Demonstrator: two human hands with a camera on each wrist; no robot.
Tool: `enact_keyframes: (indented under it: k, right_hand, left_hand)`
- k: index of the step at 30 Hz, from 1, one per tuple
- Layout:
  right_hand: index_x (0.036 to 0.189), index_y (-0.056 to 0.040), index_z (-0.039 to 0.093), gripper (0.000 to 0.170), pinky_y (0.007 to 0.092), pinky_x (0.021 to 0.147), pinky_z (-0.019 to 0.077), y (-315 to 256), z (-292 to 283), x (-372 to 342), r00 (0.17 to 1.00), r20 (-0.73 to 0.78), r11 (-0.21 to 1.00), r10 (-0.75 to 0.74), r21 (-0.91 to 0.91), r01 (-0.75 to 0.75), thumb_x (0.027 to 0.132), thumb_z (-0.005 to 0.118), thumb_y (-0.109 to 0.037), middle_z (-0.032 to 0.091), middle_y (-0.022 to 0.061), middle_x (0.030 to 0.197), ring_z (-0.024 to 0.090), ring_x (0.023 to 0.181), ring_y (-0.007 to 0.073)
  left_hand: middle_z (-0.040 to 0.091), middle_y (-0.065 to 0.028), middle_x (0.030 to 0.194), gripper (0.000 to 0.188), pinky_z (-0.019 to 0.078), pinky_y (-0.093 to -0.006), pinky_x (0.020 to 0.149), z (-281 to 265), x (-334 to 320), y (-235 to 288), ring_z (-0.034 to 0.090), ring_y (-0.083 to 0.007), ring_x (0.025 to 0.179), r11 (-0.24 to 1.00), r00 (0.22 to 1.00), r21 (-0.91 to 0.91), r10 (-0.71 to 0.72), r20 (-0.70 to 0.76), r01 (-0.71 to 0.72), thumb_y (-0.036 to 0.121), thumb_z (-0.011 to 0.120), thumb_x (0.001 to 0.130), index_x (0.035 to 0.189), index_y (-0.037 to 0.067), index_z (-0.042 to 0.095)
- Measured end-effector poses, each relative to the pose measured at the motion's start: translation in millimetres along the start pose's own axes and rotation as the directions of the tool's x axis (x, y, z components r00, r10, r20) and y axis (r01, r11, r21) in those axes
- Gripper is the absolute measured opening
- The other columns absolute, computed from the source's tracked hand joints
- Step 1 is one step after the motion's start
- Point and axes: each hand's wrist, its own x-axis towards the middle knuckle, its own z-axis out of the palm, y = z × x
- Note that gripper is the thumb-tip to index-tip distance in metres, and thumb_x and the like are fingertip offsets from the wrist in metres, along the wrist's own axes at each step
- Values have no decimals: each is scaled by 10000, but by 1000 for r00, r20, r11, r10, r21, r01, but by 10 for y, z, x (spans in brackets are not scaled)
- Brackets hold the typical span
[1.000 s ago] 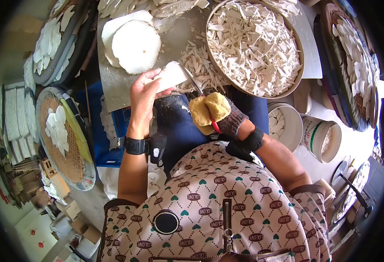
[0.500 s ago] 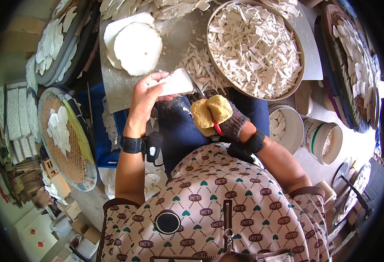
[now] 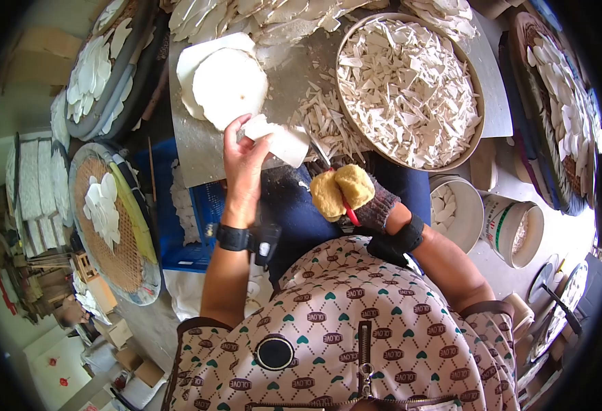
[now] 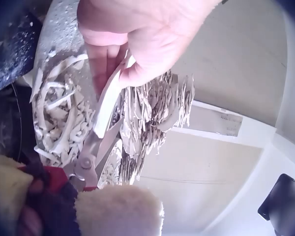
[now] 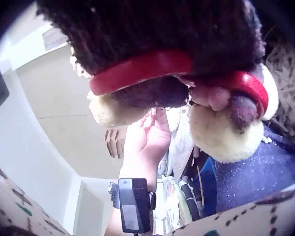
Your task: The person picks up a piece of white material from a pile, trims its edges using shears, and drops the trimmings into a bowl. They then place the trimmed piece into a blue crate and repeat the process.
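The bare left hand (image 3: 246,168) pinches a thin white piece (image 3: 284,144) between thumb and fingers above the lap. In the left wrist view the left hand (image 4: 142,37) grips the same piece (image 4: 107,105), and its lower edge lies at the blades of the scissors (image 4: 86,160). A dark knitted glove covers part of the right hand (image 3: 362,198), which grips the red scissor handles (image 3: 349,214). Yellow padding (image 3: 342,190) wraps around them. The right wrist view shows the right hand (image 5: 162,73) curled through both red handles (image 5: 142,71).
A round tray (image 3: 480,103) full of white scraps sits on the metal table (image 3: 195,154). White discs (image 3: 229,85) lie at the table's left, with stacked pieces (image 3: 267,20) behind. Buckets (image 3: 475,209) stand at the right, and a blue crate (image 3: 167,236) is at the left.
The white piece has tilted, its right end now angling down towards the lap. The left hand has turned more upright. Both hands appear slightly further right as the whole view has shifted.
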Motion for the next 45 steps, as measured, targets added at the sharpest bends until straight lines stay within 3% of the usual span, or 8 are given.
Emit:
enact_keyframes:
  k: [20, 24, 29, 34, 37, 39, 41, 45]
  right_hand:
    - [985, -4, 583, 170, 296, 776, 485, 206, 36, -79, 998, 37, 999, 43, -23, -42, 849, 548, -99, 637, 110, 954, 610, 883, 220]
    - [968, -24, 594, 196, 309, 754, 489, 18, 99, -70, 980, 52, 902, 191, 384, -196, 798, 597, -121, 645, 119, 921, 613, 864, 263]
    - [1012, -15, 602, 233, 266, 801, 494, 80, 25, -137, 1000, 31, 968, 2, -251, 5, 855, 633, -183, 640, 53, 971, 606, 911, 115]
    - [1005, -31, 608, 230, 265, 792, 498, 120, 8, -125, 1000, 10, 973, -5, -232, 7, 825, 665, -162, 645, 52, 965, 613, 886, 130]
    - [1016, -24, 603, 215, 273, 821, 493, 128, -22, -91, 992, 75, 931, 104, 345, -124, 833, 642, -130, 639, 62, 989, 610, 908, 142]
    - [1026, -17, 599, 204, 278, 845, 487, 156, -36, -96, 964, 206, 554, 167, 789, -265, 842, 621, -102, 632, 71, 1011, 605, 933, 148]
    - [1098, 4, 560, 240, 296, 895, 462, 220, -27, -161, 990, 104, 915, 100, 380, -133, 882, 570, -101, 608, 88, 1075, 584, 985, 151]
    - [1163, 22, 490, 281, 324, 933, 456, 306, 85, -121, 975, 217, 396, 43, 892, -216, 902, 525, -78, 563, 130, 1150, 565, 1051, 200]
  left_hand:
    - [643, -83, 923, 518, 478, -195, 687, 202, -27, -126, 585, -71, 794, 1000, 1000, -22, -2, -3, 2, -12, 567, 842, 1325, 7, 381]
    - [647, -76, 901, 512, 479, -190, 660, 165, -4, -158, 585, -61, 755, 1000, 1000, 7, -26, 16, 26, -26, 559, 836, 1319, 4, 391]
    - [648, -87, 918, 519, 496, -208, 679, 165, 12, -134, 598, -78, 762, 999, 998, -10, -50, 48, 51, -12, 565, 839, 1326, 11, 385]
    - [632, -125, 1003, 457, 514, -256, 751, 163, 3, -72, 612, -126, 864, 993, 996, -91, -74, 55, 79, 21, 575, 850, 1273, -10, 405]
    - [613, -120, 1070, 315, 484, -285, 837, 58, 66, 50, 597, -146, 931, 997, 990, -60, -39, 132, 47, 18, 579, 848, 1152, -19, 502]
    - [615, -107, 1068, 276, 455, -292, 892, -26, 132, 109, 587, -153, 963, 998, 979, -3, 68, 191, -69, 12, 582, 845, 1116, -17, 537]
    - [526, -108, 1219, 154, 390, -312, 976, -83, 170, 152, 511, -183, 1109, 957, 954, 97, 259, 152, -275, -19, 600, 810, 958, 10, 632]
    - [379, -115, 1376, 222, 355, -350, 1014, -136, 192, 125, 386, -242, 1260, 785, 844, 310, 495, 206, -536, -125, 573, 748, 857, 39, 675]
